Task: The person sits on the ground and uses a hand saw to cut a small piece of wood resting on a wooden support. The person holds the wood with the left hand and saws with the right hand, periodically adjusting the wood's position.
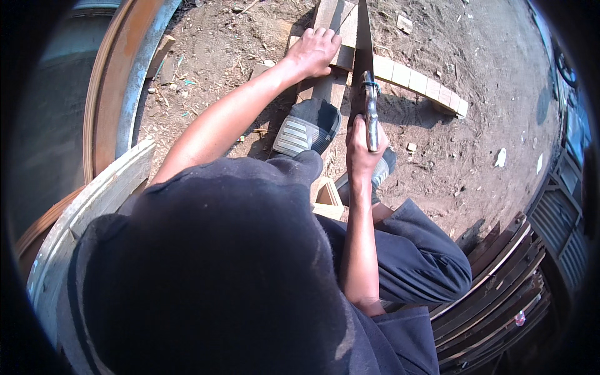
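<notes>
My right hand (365, 140) is wrapped round the handle (371, 112) of a hand saw, whose long blade (364, 47) points away from me across the wood. My left hand (315, 51), to the left of the blade, grips a wooden board (335, 19) with curled fingers. A pale batten (409, 79) with crosswise lines extends from under the blade to the right, over the dirt. A sandalled foot (306, 128) rests on the wood just below my left hand, and my other foot (382, 169) is behind my right hand.
Curved boards (103, 94) and a pale plank (59, 256) stand at the left. A small wooden piece (328, 200) lies between my legs. Dark slats (487, 300) are stacked at the lower right, near corrugated panels (559, 231). Scraps are scattered on the dirt ground (481, 144).
</notes>
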{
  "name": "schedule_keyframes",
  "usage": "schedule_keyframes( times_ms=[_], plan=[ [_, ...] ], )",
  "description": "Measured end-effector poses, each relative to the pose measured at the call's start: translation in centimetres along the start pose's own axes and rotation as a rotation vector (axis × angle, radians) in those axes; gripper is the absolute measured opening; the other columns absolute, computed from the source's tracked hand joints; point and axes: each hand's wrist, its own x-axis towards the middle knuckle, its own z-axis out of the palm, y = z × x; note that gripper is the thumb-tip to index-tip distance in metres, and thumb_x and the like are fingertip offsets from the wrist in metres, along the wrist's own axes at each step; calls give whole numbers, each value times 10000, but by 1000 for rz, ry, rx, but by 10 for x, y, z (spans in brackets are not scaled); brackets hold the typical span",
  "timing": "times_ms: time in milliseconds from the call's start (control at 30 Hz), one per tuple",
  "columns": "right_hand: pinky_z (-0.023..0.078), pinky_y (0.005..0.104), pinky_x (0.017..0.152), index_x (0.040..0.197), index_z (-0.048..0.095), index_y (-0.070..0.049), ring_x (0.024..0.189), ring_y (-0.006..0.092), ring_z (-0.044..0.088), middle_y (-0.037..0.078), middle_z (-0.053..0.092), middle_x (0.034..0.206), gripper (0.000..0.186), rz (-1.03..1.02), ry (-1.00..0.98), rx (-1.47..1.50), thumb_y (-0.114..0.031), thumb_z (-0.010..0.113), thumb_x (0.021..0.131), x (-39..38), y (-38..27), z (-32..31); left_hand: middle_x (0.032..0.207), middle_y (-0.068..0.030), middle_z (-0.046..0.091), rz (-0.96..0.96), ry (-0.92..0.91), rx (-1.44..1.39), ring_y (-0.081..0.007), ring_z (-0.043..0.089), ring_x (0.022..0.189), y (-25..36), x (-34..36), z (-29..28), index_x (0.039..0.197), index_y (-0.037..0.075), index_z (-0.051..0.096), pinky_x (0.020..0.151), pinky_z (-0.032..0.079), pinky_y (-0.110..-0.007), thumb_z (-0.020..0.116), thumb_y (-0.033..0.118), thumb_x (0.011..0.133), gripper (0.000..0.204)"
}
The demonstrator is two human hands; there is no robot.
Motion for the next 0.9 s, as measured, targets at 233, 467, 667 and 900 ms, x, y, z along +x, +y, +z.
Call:
schedule_keyframes(
  times_ms=[233, 467, 667, 900],
  plan=[
    [356, 256, 500, 706, 538, 7, 538, 65, 422, 0, 478, 585, 144, -37, -11, 23, -39, 550, 841, -4, -7, 4, 1037, -121, 522, -54, -45, -36, -262, 523, 1032, 1, 0, 0, 1086, 12, 481, 837, 432, -386, 812, 227, 608, 619],
    [370, 268, 510, 728, 561, 26, 549, 81, 451, 21, 507, 607, 102, 14, 6, 64, -14, 557, 822, -18, 9, -5, 1023, -117, 528, -18, -18, -19, -258, 533, 1019, -3, 0, 1, 1081, 19, 483, 834, 436, -384, 798, 215, 608, 600],
    [342, 247, 505, 713, 547, 5, 561, 54, 411, -4, 473, 600, 140, 0, 24, 36, -43, 549, 844, -7, -8, 3, 1012, -113, 528, 6, -19, -23, -258, 531, 1016, -4, 6, 4, 1079, 24, 484, 814, 432, -379, 798, 219, 595, 609],
    [347, 254, 504, 728, 557, 13, 553, 60, 432, -1, 486, 597, 137, 78, -37, 17, -49, 552, 851, -21, -19, -5, 1009, -113, 523, -27, -16, 2, -266, 524, 1007, -6, 1, 5, 1078, 27, 484, 823, 412, -389, 777, 245, 605, 598]
  ],
)
